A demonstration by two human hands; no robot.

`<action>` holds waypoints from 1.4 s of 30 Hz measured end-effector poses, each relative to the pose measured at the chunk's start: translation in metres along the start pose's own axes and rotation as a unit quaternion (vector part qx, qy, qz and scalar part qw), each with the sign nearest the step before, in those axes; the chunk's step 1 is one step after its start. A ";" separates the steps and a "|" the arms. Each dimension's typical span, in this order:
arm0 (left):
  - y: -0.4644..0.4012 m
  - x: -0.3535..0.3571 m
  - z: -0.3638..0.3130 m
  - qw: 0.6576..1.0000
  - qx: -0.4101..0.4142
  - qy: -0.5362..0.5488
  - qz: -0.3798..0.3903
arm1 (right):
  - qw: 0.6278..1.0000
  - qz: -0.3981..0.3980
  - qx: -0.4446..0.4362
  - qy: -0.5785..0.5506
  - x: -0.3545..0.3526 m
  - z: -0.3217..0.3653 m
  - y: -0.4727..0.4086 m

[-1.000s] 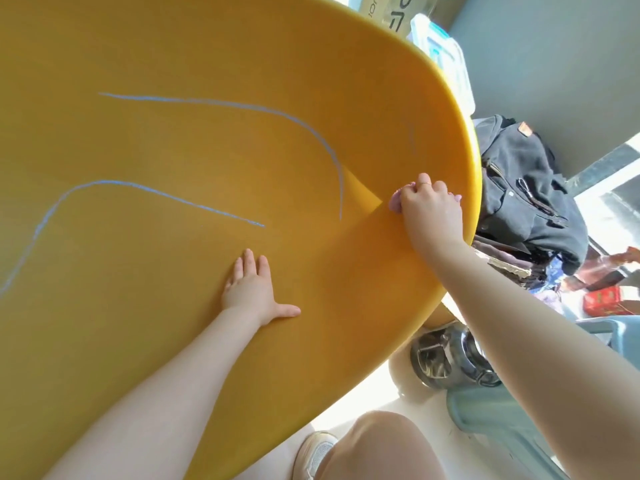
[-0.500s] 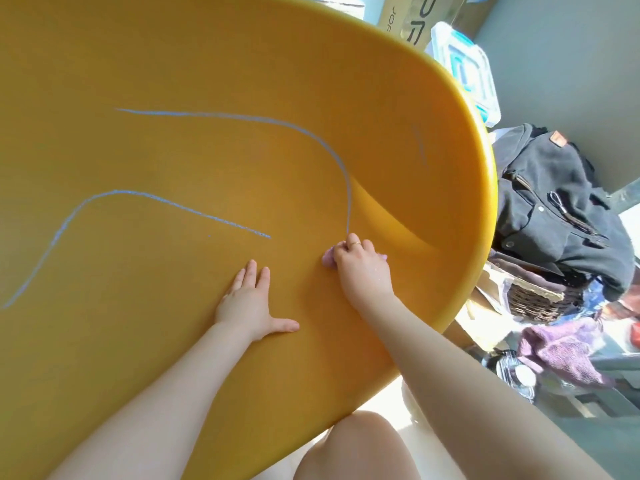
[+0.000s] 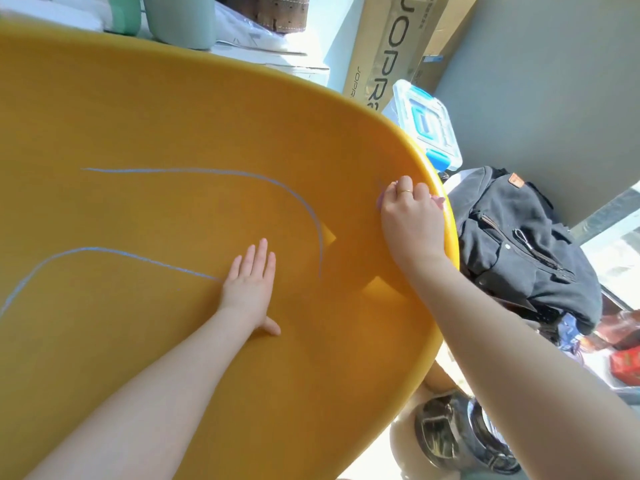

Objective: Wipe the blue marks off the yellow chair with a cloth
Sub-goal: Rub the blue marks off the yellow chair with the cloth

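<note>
The yellow chair point(image 3: 173, 116) fills most of the view as one broad curved surface. Two long blue marks cross it: an upper curved line point(image 3: 214, 172) that bends down to the right, and a lower line point(image 3: 104, 251) that ends at my left hand. My left hand point(image 3: 250, 282) lies flat on the chair, fingers together and thumb out. My right hand point(image 3: 410, 216) presses a small pink cloth point(image 3: 437, 200) against the chair near its right rim; the cloth is mostly hidden under the fingers.
A dark backpack point(image 3: 519, 251) sits just right of the chair rim. Behind are a cardboard box point(image 3: 391, 46) and a clear bin with a blue lid point(image 3: 427, 126). A shiny metal pot point(image 3: 460, 438) stands on the floor at the lower right.
My right hand has swept the cloth from the bottom end of the upper blue line up and right to the chair's rim. My left hand stays flat on the chair.
</note>
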State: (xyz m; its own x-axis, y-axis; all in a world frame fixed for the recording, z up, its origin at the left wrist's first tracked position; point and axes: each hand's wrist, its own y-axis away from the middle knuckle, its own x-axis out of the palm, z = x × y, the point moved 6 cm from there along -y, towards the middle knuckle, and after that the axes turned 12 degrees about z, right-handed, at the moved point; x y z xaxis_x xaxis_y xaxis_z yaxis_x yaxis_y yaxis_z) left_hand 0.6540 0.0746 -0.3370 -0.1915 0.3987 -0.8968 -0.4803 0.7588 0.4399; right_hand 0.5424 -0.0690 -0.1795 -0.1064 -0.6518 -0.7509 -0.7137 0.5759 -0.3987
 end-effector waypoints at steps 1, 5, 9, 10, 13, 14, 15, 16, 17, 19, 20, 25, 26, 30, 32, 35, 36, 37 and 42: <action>-0.004 0.000 0.003 1.000 -0.007 -0.006 0.005 | 1.000 -0.020 -0.001 0.004 0.004 0.006 0.001; -0.015 0.011 0.017 0.999 -0.019 0.006 0.032 | 0.998 -0.032 -0.031 -0.045 0.025 0.045 0.016; -0.020 0.021 0.025 0.998 -0.012 0.051 0.047 | 0.994 -0.026 -0.076 -0.069 0.041 0.076 0.035; -0.020 0.020 0.024 0.998 -0.012 0.050 0.047 | 0.994 -0.032 -0.082 -0.072 0.042 0.077 0.036; -0.020 0.015 0.021 0.998 -0.029 0.036 0.053 | 0.991 -0.057 -0.097 -0.068 0.035 0.070 0.027; -0.020 0.013 0.019 0.997 -0.034 0.029 0.056 | 0.992 -0.058 -0.098 -0.059 0.031 0.063 0.019; -0.019 0.012 0.019 0.997 -0.038 0.023 0.057 | 0.993 -0.058 -0.094 -0.040 0.026 0.054 0.009; -0.019 0.012 0.019 0.997 -0.041 0.021 0.056 | 0.994 -0.059 -0.085 -0.018 0.021 0.044 -0.002; -0.018 0.012 0.019 0.997 -0.042 0.023 0.056 | 0.995 -0.066 -0.070 0.003 0.014 0.032 -0.013; -0.016 0.013 0.020 0.997 -0.044 0.027 0.054 | 0.995 -0.088 -0.040 0.021 -0.001 0.009 -0.033; -0.015 0.013 0.020 0.997 -0.045 0.026 0.053 | 0.994 -0.102 -0.033 0.020 -0.007 0.002 -0.041; -0.015 0.010 0.019 0.998 -0.043 0.018 0.050 | 0.990 -0.140 0.001 -0.003 -0.008 0.004 -0.049; -0.016 0.010 0.018 0.998 -0.044 0.019 0.049 | 0.991 -0.136 0.002 -0.013 -0.002 0.010 -0.047; -0.018 0.013 0.020 0.998 -0.043 0.027 0.043 | 0.995 -0.081 -0.032 -0.054 0.024 0.045 -0.029; -0.019 0.015 0.020 0.998 -0.043 0.030 0.040 | 0.991 -0.057 -0.044 -0.111 0.037 0.070 -0.012; -0.019 0.014 0.020 0.998 -0.043 0.028 0.037 | 0.963 -0.027 -0.058 -0.261 0.050 0.108 0.024; -0.020 0.014 0.019 0.998 -0.043 0.030 0.038 | 0.957 -0.008 -0.057 -0.283 0.052 0.118 0.034; -0.020 0.014 0.019 0.998 -0.043 0.032 0.039 | 0.955 0.008 -0.058 -0.292 0.054 0.125 0.041; -0.017 0.014 0.020 0.997 -0.048 0.035 0.042 | 0.956 0.055 -0.135 -0.255 0.059 0.126 0.041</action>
State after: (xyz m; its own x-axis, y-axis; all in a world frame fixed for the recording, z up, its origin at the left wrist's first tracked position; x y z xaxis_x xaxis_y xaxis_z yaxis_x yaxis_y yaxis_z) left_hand 0.6767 0.0772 -0.3559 -0.2919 0.4194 -0.8596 -0.5391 0.6702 0.5101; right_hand 0.5939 -0.0212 -0.3068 0.1117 -0.2292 -0.9670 -0.8778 0.4334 -0.2041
